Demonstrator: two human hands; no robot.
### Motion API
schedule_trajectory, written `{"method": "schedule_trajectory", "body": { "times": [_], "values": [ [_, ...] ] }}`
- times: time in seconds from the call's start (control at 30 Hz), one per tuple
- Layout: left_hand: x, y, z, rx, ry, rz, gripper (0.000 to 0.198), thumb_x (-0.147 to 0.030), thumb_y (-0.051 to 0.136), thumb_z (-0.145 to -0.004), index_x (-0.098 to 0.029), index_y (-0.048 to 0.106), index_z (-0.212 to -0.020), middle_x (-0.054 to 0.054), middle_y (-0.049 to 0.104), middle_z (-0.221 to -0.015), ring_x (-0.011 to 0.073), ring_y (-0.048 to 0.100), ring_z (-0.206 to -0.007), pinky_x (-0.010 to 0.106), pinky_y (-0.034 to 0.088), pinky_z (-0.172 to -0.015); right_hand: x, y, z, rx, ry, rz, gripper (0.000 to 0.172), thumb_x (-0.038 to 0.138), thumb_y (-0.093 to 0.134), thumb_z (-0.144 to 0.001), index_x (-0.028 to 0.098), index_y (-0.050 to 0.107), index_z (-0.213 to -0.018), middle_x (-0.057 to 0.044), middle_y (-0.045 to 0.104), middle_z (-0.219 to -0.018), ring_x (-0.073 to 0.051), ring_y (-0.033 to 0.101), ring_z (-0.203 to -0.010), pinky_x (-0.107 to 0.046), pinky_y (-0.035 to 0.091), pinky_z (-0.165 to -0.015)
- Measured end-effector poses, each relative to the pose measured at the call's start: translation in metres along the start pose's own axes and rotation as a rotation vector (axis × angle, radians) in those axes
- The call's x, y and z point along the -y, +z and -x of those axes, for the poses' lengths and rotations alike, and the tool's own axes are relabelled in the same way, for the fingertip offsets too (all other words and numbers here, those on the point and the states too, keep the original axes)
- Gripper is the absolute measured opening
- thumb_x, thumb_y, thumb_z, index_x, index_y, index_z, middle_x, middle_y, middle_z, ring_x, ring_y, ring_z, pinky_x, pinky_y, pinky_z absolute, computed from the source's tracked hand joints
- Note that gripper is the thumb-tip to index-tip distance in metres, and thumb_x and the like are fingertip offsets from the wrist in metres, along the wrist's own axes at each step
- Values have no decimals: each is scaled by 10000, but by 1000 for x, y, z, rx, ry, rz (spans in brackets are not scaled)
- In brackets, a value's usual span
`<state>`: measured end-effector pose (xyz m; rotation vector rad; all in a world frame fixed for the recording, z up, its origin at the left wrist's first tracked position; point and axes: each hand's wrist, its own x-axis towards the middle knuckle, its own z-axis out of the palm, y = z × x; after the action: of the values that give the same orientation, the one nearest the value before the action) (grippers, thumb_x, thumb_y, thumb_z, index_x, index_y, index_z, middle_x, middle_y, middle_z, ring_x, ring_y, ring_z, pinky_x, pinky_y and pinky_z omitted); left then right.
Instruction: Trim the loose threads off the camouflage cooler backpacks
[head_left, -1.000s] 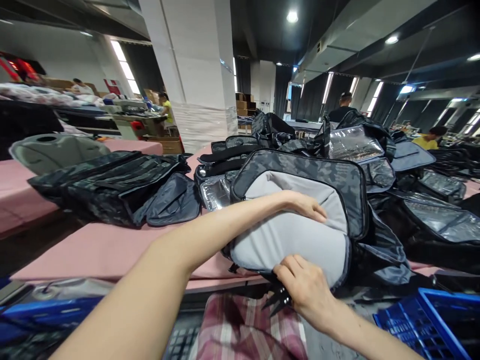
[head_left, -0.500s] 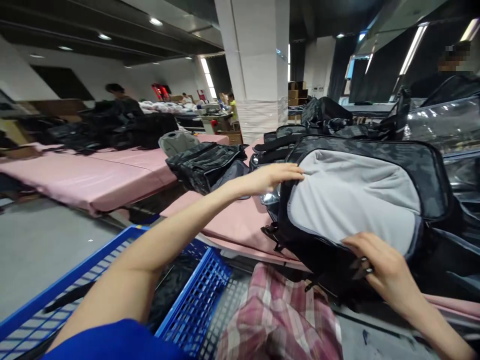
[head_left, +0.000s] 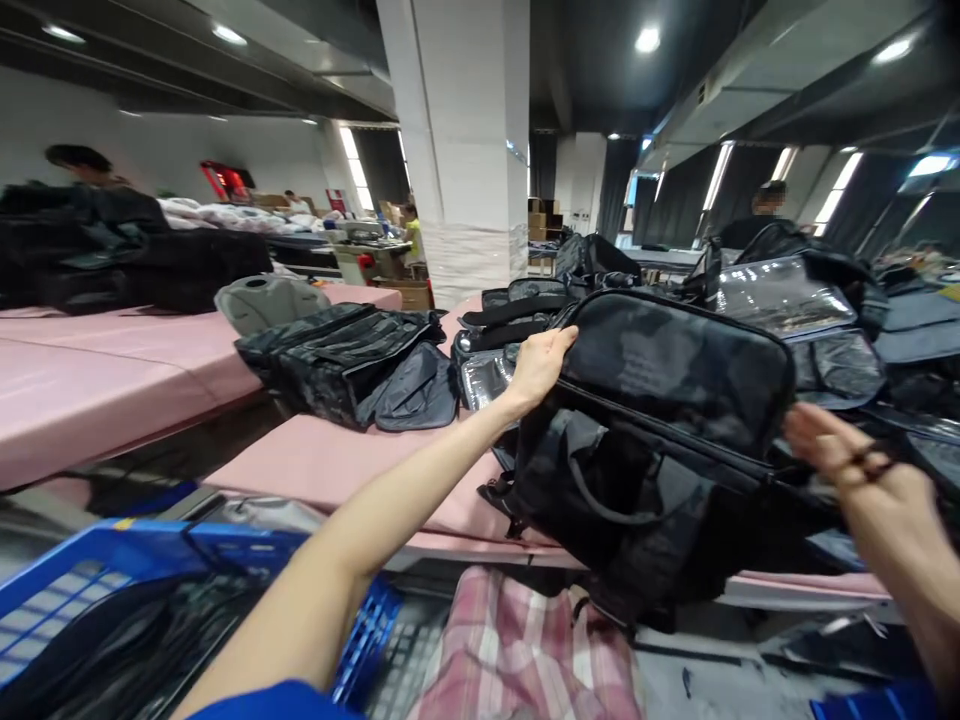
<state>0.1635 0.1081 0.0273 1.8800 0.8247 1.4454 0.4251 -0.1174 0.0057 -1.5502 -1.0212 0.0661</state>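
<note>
A dark camouflage backpack (head_left: 660, 420) lies tilted over the front edge of the pink table (head_left: 337, 470), its dark outer side facing me. My left hand (head_left: 541, 366) grips its upper left corner, fingers wrapped round the edge. On the bag's right side, my right hand (head_left: 844, 452) is closed on the right edge, with small black snips looped on its fingers. The bag's lower part hangs over my checked lap cloth (head_left: 525, 650).
More dark backpacks (head_left: 352, 365) and clear-wrapped ones (head_left: 780, 295) are piled across the table. A blue plastic crate (head_left: 97, 590) stands at lower left. A white pillar (head_left: 465, 140) rises behind. Other people work at tables far left and back right.
The backpack has been turned over: its grey padded back faced me before, now the dark outer side does. My right hand moved from the bottom edge to the right side.
</note>
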Motion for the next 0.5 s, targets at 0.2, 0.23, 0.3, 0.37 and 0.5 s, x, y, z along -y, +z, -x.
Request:
{"method": "schedule_trajectory", "body": {
  "times": [0.2,0.23,0.3,0.37,0.5],
  "values": [
    [5,-6,1,-14,-77,218,464,-534,541,-774,-178,331,-562,-48,300,-565,77,270,-543,210,218,-504,-19,30,-17,-33,-14,88,360,505,605,-694,204,661,-884,-17,628,-764,-197,583,-751,-349,463,-768],
    [5,-9,3,-12,-76,236,457,-531,554,-764,-176,342,-568,-49,305,-570,76,273,-543,206,221,-504,-20,34,-22,-56,-33,78,334,510,612,-689,196,641,-802,0,579,-678,-173,540,-673,-321,445,-702],
    [2,-14,9,-5,-68,273,437,-518,577,-751,-174,363,-588,-51,314,-578,73,282,-544,198,230,-504,-21,41,-33,-117,-75,42,324,513,606,-696,191,586,-720,23,488,-605,-142,454,-606,-290,392,-628],
    [-3,-18,18,25,-71,317,418,-514,581,-751,-173,383,-613,-54,329,-583,71,293,-540,192,239,-504,-20,47,-47,-191,-119,-16,314,505,578,-715,192,554,-720,27,454,-614,-134,418,-614,-283,364,-621],
    [-18,-21,30,87,-84,349,406,-520,574,-759,-167,414,-634,-53,367,-591,70,323,-544,186,268,-507,-16,53,-77,-218,-174,-144,335,523,582,-692,195,517,-694,20,443,-639,-129,399,-613,-280,348,-594]
  ]
}}
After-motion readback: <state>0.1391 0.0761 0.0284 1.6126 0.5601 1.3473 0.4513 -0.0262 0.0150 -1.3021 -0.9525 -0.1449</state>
